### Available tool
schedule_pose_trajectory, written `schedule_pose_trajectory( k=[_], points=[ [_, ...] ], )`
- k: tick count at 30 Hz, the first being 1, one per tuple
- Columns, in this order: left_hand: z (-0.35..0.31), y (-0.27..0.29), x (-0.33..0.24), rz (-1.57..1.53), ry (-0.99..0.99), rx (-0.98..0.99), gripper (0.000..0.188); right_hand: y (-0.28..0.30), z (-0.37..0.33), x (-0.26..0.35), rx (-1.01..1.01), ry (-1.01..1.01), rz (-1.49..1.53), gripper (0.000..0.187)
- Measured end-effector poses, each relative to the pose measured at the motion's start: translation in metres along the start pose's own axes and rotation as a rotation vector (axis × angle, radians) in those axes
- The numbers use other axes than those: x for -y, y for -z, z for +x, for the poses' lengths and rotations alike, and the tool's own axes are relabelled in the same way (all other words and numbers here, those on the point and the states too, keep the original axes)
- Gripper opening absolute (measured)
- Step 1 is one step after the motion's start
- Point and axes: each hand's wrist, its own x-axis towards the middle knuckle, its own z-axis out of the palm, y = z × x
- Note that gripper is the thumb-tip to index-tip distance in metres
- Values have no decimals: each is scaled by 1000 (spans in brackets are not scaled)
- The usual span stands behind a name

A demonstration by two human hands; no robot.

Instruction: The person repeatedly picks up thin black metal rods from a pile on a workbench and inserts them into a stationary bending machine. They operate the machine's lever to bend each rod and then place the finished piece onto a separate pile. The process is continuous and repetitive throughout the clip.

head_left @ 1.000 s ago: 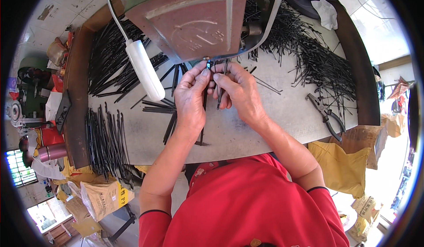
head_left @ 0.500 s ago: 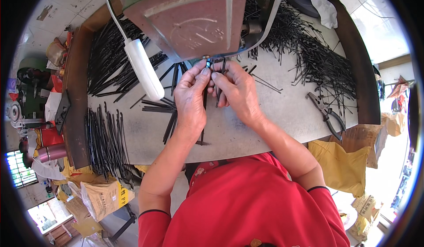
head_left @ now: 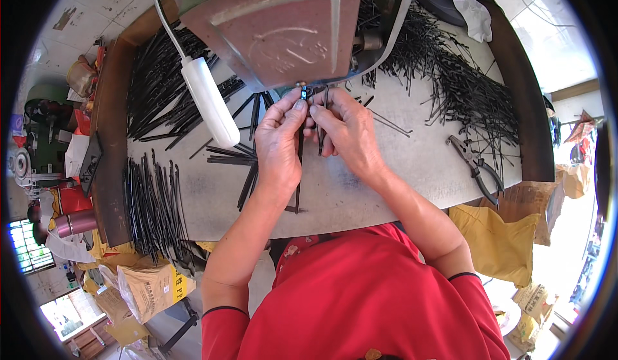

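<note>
Under the front of a reddish-brown machine head, both my hands work close together. My left hand is closed with thumb and fingers pinched on a long black rod, which hangs down toward the table's near edge. Thumb against fingers, my right hand grips a thinner black wire piece just beside it. The upper ends of both pieces meet near the machine's lower edge, where a small bluish glint shows. How the ends fit together is too small to tell.
Black rods lie in bundles at the left, with thin bent black wires heaped at the right. Pliers rest on the grey table near its right rim. A white lamp hangs left of the machine.
The black rod's lower end has shifted slightly and now shows a bent tip near the table edge. My right hand has moved a little to the right.
</note>
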Motion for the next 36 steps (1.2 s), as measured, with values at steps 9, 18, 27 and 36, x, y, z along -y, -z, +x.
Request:
schedule_pose_trajectory(
  k=[9,18,27,36],
  points=[
    [11,12,-24,187,192,97,21,20,18,9,204,-222,10,19],
    [13,16,-23,276,171,2,22,16,12,4,136,-270,269,19],
    [-40,13,-19,395,187,78,26,15,4,-17,182,24,211,25],
    [-56,26,-8,771,-149,151,30,15,-2,-7,216,14,34,25]
  ],
)
